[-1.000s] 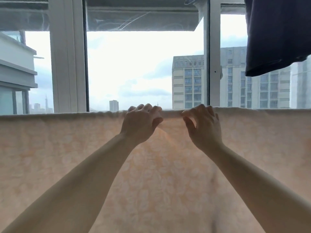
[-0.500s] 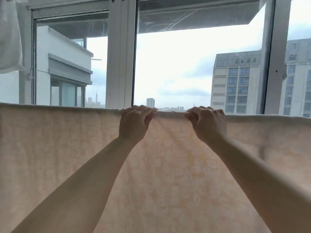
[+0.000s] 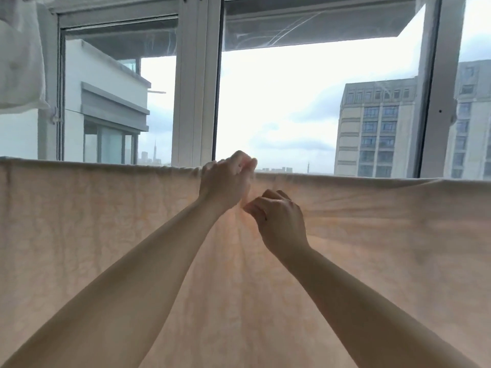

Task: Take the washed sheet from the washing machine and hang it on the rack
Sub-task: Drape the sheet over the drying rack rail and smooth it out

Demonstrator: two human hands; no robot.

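Observation:
A pale peach sheet (image 3: 106, 235) with a faint pattern hangs across the whole width of the view, draped over a rack bar that the cloth hides. My left hand (image 3: 225, 181) grips the sheet's top fold at the middle, fingers curled over the edge. My right hand (image 3: 279, 221) is lower, just right of the left, pinching the cloth a little below the top edge. Creases fan out from that pinch to the right and downward.
Right behind the sheet are tall windows with white frames (image 3: 196, 88) and buildings beyond. A white garment (image 3: 18, 62) hangs at the upper left, close above the sheet's top edge.
My right hand has dropped from the top fold and now pinches the cloth below it, close to the left hand. The view has swung left; the dark garment at upper right is out of sight.

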